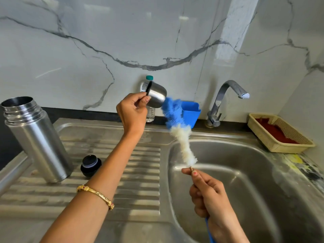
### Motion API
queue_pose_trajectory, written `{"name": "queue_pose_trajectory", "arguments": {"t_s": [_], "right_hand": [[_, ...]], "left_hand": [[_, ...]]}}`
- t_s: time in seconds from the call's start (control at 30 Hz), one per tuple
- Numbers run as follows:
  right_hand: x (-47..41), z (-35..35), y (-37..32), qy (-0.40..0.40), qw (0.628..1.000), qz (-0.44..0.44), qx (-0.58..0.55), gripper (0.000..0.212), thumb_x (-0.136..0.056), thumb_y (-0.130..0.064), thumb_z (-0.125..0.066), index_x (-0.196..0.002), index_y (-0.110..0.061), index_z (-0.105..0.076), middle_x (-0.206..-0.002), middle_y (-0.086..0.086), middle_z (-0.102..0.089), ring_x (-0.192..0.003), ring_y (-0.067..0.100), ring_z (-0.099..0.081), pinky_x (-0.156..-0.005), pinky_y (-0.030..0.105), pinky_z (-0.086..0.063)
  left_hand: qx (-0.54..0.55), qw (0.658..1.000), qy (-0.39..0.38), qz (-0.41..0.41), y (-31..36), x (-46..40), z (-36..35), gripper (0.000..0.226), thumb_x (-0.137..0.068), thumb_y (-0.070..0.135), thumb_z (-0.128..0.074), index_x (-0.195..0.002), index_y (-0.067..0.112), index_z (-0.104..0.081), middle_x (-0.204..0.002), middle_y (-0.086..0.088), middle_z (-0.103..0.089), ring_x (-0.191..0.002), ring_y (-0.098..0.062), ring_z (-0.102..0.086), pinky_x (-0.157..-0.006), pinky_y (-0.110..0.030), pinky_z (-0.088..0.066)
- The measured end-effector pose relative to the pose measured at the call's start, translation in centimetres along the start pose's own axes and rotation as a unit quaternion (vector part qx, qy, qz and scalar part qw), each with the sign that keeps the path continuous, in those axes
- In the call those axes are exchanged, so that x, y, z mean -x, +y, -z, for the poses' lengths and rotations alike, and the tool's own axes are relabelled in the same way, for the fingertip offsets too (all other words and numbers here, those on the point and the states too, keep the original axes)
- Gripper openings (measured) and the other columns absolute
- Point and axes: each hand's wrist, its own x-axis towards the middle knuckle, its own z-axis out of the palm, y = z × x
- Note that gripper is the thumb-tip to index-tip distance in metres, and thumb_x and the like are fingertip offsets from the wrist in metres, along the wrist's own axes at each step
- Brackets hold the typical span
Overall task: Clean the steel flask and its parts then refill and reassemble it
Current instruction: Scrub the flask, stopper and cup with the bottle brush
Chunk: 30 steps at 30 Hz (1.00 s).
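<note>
**A:** What do I have in the left hand (133, 109)?

**B:** The steel cup lid (156, 95), a smooth brushed-metal cup with a black handle, tilted with its mouth toward the lower right. My thumb and fingers are curled round the handle. It is raised above the back edge of the ribbed steel draining board (136, 174).

**A:** And the right hand (208, 195)?

**B:** Fingers wrapped round the thin stem of the bottle brush (177, 130), thumb near the bristles. The bristles are fluffy, white below and blue at the tip; the blue tip is at the cup's mouth and motion-blurred.

**A:** Where is the flask itself?

**B:** The steel flask (36, 137) stands open on the draining board, threaded neck bare, with the black stopper (90, 165) just beside it.

**A:** Any readable writing?

**B:** None that I can make out.

**A:** Surroundings?

**B:** Steel sink basin (245, 181), chrome tap (226, 100), a blue plastic holder (191, 114) behind the brush, a clear bottle (150, 109) with a teal cap partly hidden by the cup, a woven cream basket (280, 132), veined marble wall (87, 41).
</note>
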Motion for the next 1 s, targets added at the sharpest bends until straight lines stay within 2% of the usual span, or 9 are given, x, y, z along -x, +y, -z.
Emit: {"name": "queue_pose_trajectory", "arguments": {"t_s": [0.13, 0.23, 0.33, 0.4, 0.47, 0.67, 0.77, 0.9, 1.0], "right_hand": [[-0.1, 0.1, -0.4, 0.02, 0.995, 0.079, 0.061, 0.025, -0.096, -0.014, -0.045, -0.088, -0.016, -0.069, -0.041, -0.007, -0.032, -0.032, 0.002, -0.017, -0.033, 0.01, -0.015], [-1.3, 0.4, -0.6, 0.071, 0.973, 0.146, 0.162, 0.024, -0.095, -0.01, -0.048, -0.088, -0.015, -0.071, -0.04, -0.009, -0.035, -0.029, 0.003, -0.029, -0.036, 0.008, -0.022], [-1.5, 0.6, 0.1, 0.144, 0.891, 0.243, 0.354, 0.021, -0.092, -0.017, -0.054, -0.103, -0.018, -0.071, -0.062, -0.008, -0.069, -0.059, 0.009, -0.064, -0.058, 0.019, -0.044], [-1.1, 0.2, 0.7, 0.176, 0.847, 0.275, 0.42, 0.024, -0.09, -0.02, -0.055, -0.11, -0.02, -0.069, -0.078, 0.006, -0.073, -0.078, 0.033, -0.066, -0.068, 0.033, -0.046], [-1.6, 0.0, 0.5, 0.19, 0.832, 0.3, 0.427, 0.025, -0.09, -0.019, -0.055, -0.111, -0.018, -0.068, -0.072, 0.014, -0.07, -0.072, 0.039, -0.062, -0.064, 0.036, -0.045], [-1.3, 0.1, 0.7, 0.164, 0.814, 0.347, 0.436, 0.019, -0.09, -0.015, -0.057, -0.103, -0.015, -0.07, -0.064, 0.012, -0.068, -0.06, 0.038, -0.059, -0.056, 0.037, -0.046], [-0.6, -0.3, 1.4, 0.14, 0.847, 0.309, 0.409, 0.022, -0.091, -0.019, -0.054, -0.108, -0.017, -0.069, -0.062, 0.009, -0.067, -0.061, 0.034, -0.058, -0.059, 0.034, -0.041], [-2.3, -0.1, 0.7, 0.138, 0.857, 0.275, 0.413, 0.019, -0.092, -0.017, -0.052, -0.096, -0.01, -0.069, -0.045, -0.009, -0.041, -0.056, 0.022, -0.041, -0.056, 0.03, -0.029], [0.4, -0.8, 1.6, 0.126, 0.856, 0.296, 0.406, 0.015, -0.09, -0.02, -0.055, -0.095, -0.023, -0.069, -0.057, 0.002, -0.061, -0.058, 0.025, -0.052, -0.058, 0.031, -0.036]], "left_hand": [[0.006, 0.999, -0.014, 0.047, -0.6, 0.7, -0.1, 0.017, -0.079, -0.002, -0.068, -0.096, -0.002, -0.07, -0.082, 0.0, -0.065, -0.07, -0.006, -0.061, -0.068, -0.011, -0.049], [-0.03, 0.998, -0.056, 0.01, -0.5, 1.8, -0.3, 0.013, -0.078, -0.001, -0.069, -0.091, -0.001, -0.072, -0.079, -0.002, -0.066, -0.068, -0.013, -0.06, -0.065, -0.014, -0.048], [-0.065, 0.995, -0.071, -0.019, -0.7, 1.0, -0.1, 0.011, -0.078, -0.002, -0.068, -0.088, -0.002, -0.072, -0.079, -0.009, -0.067, -0.065, -0.016, -0.057, -0.059, -0.008, -0.044], [-0.09, 0.992, -0.072, -0.044, -0.8, 0.3, 0.2, 0.012, -0.077, -0.005, -0.067, -0.087, -0.002, -0.073, -0.079, -0.013, -0.068, -0.066, -0.018, -0.057, -0.06, -0.017, -0.046], [-0.107, 0.985, -0.1, -0.09, -0.7, 0.2, 0.0, 0.013, -0.076, -0.006, -0.064, -0.084, -0.002, -0.073, -0.08, -0.015, -0.069, -0.068, -0.021, -0.06, -0.063, -0.025, -0.048], [-0.136, 0.969, -0.136, -0.154, -1.2, 1.0, 0.5, 0.015, -0.073, -0.009, -0.062, -0.081, -0.003, -0.073, -0.078, -0.015, -0.07, -0.066, -0.02, -0.062, -0.061, -0.023, -0.049], [-0.16, 0.964, -0.135, -0.165, -1.7, 0.4, 1.5, 0.017, -0.071, -0.013, -0.063, -0.082, -0.003, -0.073, -0.076, -0.016, -0.07, -0.063, -0.023, -0.063, -0.061, -0.023, -0.049], [-0.154, 0.952, -0.18, -0.195, -0.8, 1.0, 1.4, 0.028, -0.072, -0.015, -0.06, -0.094, -0.001, -0.072, -0.079, -0.011, -0.07, -0.066, -0.018, -0.062, -0.066, -0.023, -0.051], [-0.16, 0.966, -0.121, -0.164, -1.0, 0.1, 2.0, 0.018, -0.073, -0.012, -0.064, -0.086, -0.003, -0.073, -0.079, -0.015, -0.07, -0.064, -0.022, -0.061, -0.063, -0.022, -0.045]]}}
